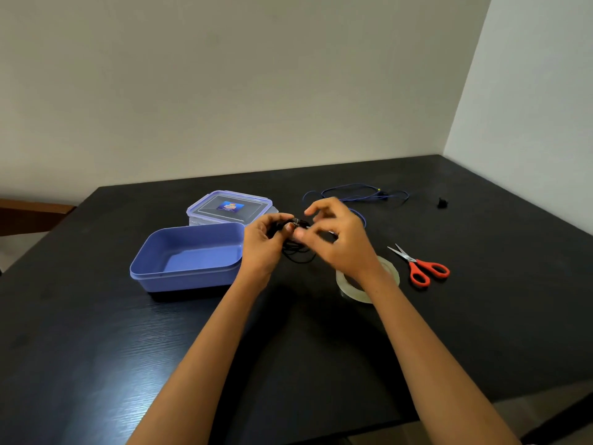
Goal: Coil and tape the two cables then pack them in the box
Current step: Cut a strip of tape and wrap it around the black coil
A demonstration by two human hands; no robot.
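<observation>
My left hand [264, 242] grips a coiled black cable [296, 252] just above the table, its loops hanging below my fingers. My right hand [333, 239] meets it from the right, thumb and fingertips pinching at the bundle where a shiny strip, apparently tape, wraps it. An uncoiled blue cable [353, 192] lies loose on the table behind my hands. The open blue box [189, 255] stands to the left of my left hand with nothing inside. A roll of clear tape [367, 284] lies under my right wrist, partly hidden.
The box's clear lid [229, 207] lies behind the box. Red-handled scissors [420, 266] lie right of the tape roll. A small black object [442, 203] sits at the far right of the dark table [128, 332]. Walls close off the back and right.
</observation>
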